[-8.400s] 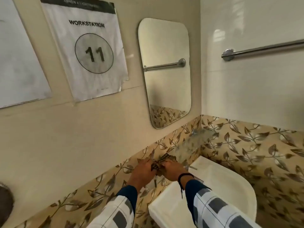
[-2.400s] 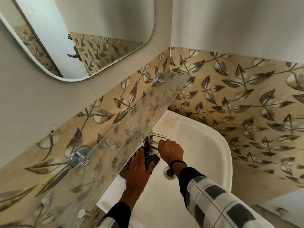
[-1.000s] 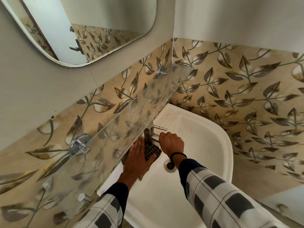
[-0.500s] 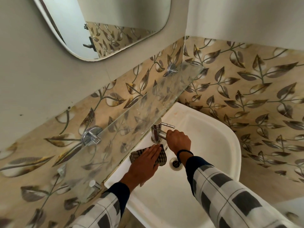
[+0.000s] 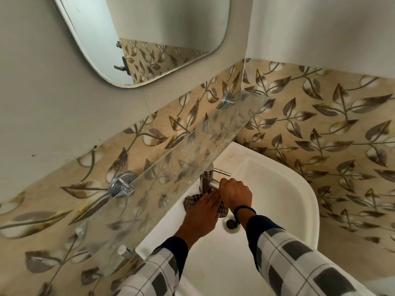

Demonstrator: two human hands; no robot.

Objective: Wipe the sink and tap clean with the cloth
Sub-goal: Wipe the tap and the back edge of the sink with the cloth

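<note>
A white corner sink (image 5: 284,195) sits below me, with a drain (image 5: 231,223) in its bowl. A chrome tap (image 5: 207,180) stands on the sink's back ledge, its thin lever pointing right. My right hand (image 5: 235,194) curls round the tap's spout. A dark checked cloth (image 5: 191,201) lies on the ledge at the tap's base. My left hand (image 5: 202,216) presses flat on the cloth with straight fingers, hiding most of it.
A glass shelf (image 5: 171,174) on chrome brackets (image 5: 121,185) overhangs the sink's back ledge, close above the tap. A mirror (image 5: 149,39) hangs on the wall above. Leaf-patterned tiles (image 5: 331,135) cover both corner walls.
My left hand and the cloth have slid along the ledge closer to the tap's base. My right hand stays on the spout. The camera has shifted slightly.
</note>
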